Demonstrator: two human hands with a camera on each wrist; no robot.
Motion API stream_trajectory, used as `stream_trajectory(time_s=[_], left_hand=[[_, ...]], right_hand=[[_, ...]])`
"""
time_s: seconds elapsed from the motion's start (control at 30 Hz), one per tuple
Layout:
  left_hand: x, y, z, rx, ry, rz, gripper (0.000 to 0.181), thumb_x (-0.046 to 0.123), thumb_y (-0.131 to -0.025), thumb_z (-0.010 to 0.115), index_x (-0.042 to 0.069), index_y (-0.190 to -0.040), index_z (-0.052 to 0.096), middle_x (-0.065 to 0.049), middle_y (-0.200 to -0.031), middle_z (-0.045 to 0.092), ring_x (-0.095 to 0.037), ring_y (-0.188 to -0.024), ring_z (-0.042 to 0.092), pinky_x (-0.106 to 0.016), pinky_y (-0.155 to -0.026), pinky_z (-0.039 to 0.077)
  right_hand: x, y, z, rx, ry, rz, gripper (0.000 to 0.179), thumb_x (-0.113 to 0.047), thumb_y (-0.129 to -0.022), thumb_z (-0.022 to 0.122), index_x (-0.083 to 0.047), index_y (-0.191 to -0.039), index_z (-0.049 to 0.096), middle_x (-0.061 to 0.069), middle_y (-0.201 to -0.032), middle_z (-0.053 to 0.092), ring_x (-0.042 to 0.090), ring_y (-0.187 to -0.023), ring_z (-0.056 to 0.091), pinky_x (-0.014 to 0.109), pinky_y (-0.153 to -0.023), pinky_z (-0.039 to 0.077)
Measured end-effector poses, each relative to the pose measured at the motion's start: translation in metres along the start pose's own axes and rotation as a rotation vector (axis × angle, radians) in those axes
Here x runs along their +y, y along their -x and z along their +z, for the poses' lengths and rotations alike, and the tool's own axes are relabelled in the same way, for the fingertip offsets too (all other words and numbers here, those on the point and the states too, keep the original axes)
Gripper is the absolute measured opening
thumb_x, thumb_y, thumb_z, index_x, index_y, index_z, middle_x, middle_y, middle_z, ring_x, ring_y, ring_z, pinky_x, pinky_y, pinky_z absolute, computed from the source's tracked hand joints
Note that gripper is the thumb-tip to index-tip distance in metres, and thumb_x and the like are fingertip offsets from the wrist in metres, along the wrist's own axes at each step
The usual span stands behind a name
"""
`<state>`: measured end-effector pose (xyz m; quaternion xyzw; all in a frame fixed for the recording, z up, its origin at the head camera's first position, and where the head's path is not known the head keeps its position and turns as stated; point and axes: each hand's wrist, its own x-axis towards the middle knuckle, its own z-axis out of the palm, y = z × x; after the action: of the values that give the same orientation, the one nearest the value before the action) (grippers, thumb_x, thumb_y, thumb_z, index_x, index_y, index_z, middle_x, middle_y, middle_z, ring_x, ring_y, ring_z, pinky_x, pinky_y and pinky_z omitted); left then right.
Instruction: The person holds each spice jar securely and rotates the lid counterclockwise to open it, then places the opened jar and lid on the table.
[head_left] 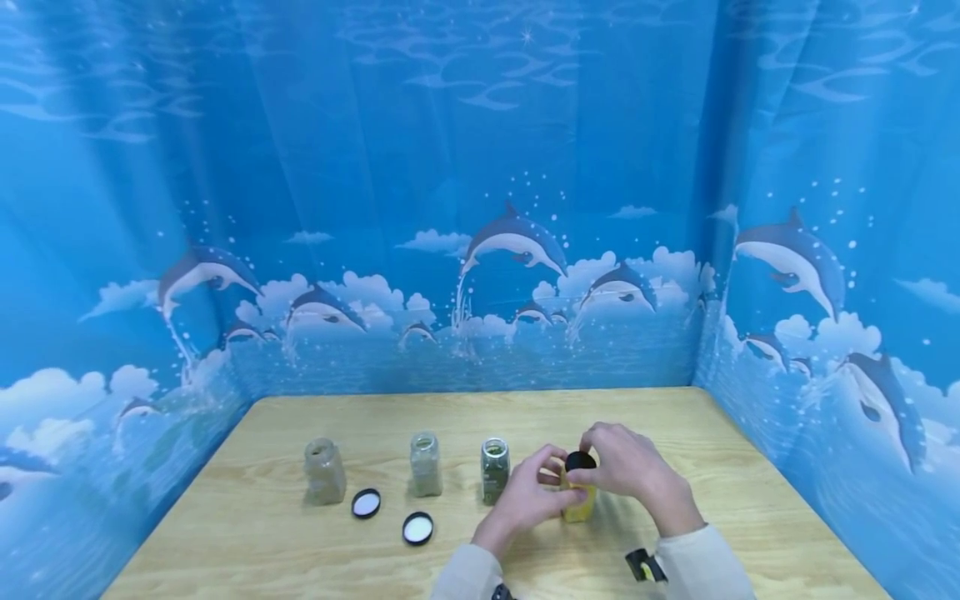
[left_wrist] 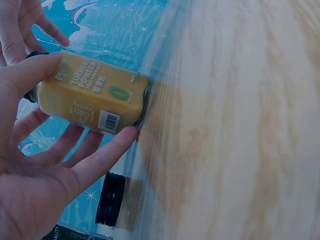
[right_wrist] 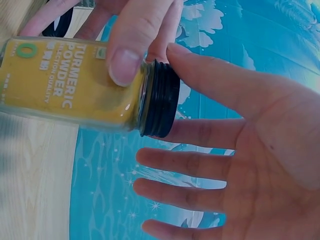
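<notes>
A jar of turmeric powder with a yellow label stands on the table at right in the head view. My left hand holds it, thumb and fingers round its sides. The jar's black lid is on its neck. My right hand pinches this lid between thumb and index finger, the other fingers stretched out below in the right wrist view. Left of the hands stands an uncapped glass jar with dark green contents, partly behind my left hand.
Two more uncapped glass jars, one in the middle and one farther left, stand on the wooden table. Black lids lie white side up before them. Another black lid lies near the left hand. A dolphin-print curtain surrounds the table.
</notes>
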<state>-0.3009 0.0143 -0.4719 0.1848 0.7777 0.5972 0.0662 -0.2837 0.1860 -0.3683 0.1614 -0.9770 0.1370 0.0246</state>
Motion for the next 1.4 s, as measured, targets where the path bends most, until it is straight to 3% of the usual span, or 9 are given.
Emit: stream_trajectory(time_s=[0.23,0.43,0.53,0.67,0.97,1.2,1.4], left_hand=[[0.0011,0.0004,-0.0003,0.004,0.016,-0.013,0.040,0.026,-0.081,0.087,0.026,-0.115,0.067,-0.003,-0.115,0.068,-0.019,-0.105,0.065,-0.040,-0.090,0.061],[0.0021,0.0004,-0.0004,0.009,0.025,-0.004,0.038,0.025,-0.080,0.088,0.023,-0.112,0.068,-0.003,-0.116,0.067,-0.019,-0.104,0.065,-0.038,-0.086,0.061],[0.0019,-0.0002,-0.0001,0.011,0.020,0.004,0.038,0.025,-0.080,0.088,0.022,-0.112,0.068,-0.003,-0.115,0.067,-0.018,-0.102,0.064,-0.035,-0.083,0.062],[0.0020,-0.0003,0.0002,0.008,0.008,0.016,0.038,0.026,-0.080,0.088,0.023,-0.112,0.069,-0.003,-0.117,0.067,-0.018,-0.102,0.064,-0.033,-0.080,0.062],[0.0009,0.0003,0.0004,-0.001,-0.026,0.016,0.040,0.025,-0.082,0.087,0.023,-0.117,0.069,-0.004,-0.118,0.068,-0.017,-0.104,0.066,-0.038,-0.091,0.060],[0.0014,0.0024,-0.0014,-0.002,-0.029,-0.030,0.046,0.028,-0.078,0.088,0.024,-0.119,0.067,-0.005,-0.120,0.067,-0.020,-0.107,0.066,-0.041,-0.092,0.061],[0.0040,0.0024,-0.0037,-0.012,-0.040,-0.048,0.046,0.028,-0.077,0.090,0.023,-0.117,0.068,-0.004,-0.119,0.068,-0.018,-0.105,0.068,-0.038,-0.089,0.063]], right_hand=[[0.0008,0.0002,0.0006,0.040,0.030,-0.038,0.034,-0.038,-0.074,0.092,-0.014,-0.089,0.075,0.007,-0.106,0.074,0.020,-0.086,0.064,0.037,-0.064,0.054],[-0.0018,0.0026,0.0013,0.060,0.066,-0.118,0.026,-0.032,-0.078,0.090,-0.010,-0.085,0.077,0.018,-0.128,0.069,0.041,-0.117,0.061,0.059,-0.082,0.058],[-0.0028,0.0028,0.0024,0.064,0.079,-0.140,0.023,-0.028,-0.079,0.089,-0.009,-0.084,0.077,0.019,-0.133,0.066,0.044,-0.124,0.056,0.064,-0.085,0.056],[-0.0040,0.0028,0.0026,0.055,0.081,-0.140,0.022,-0.024,-0.078,0.089,-0.009,-0.090,0.079,0.018,-0.135,0.065,0.043,-0.128,0.053,0.066,-0.089,0.054],[-0.0040,0.0059,-0.0004,-0.033,0.016,-0.106,0.032,-0.011,-0.079,0.087,-0.011,-0.109,0.077,0.016,-0.137,0.062,0.043,-0.133,0.048,0.073,-0.092,0.049],[-0.0007,0.0066,-0.0010,-0.024,-0.002,-0.089,0.041,-0.025,-0.081,0.087,-0.009,-0.117,0.074,0.020,-0.141,0.061,0.046,-0.135,0.048,0.076,-0.094,0.047],[-0.0005,0.0045,-0.0026,0.024,0.039,-0.059,0.040,-0.039,-0.084,0.085,-0.011,-0.111,0.076,0.019,-0.136,0.064,0.045,-0.129,0.053,0.072,-0.090,0.051]])
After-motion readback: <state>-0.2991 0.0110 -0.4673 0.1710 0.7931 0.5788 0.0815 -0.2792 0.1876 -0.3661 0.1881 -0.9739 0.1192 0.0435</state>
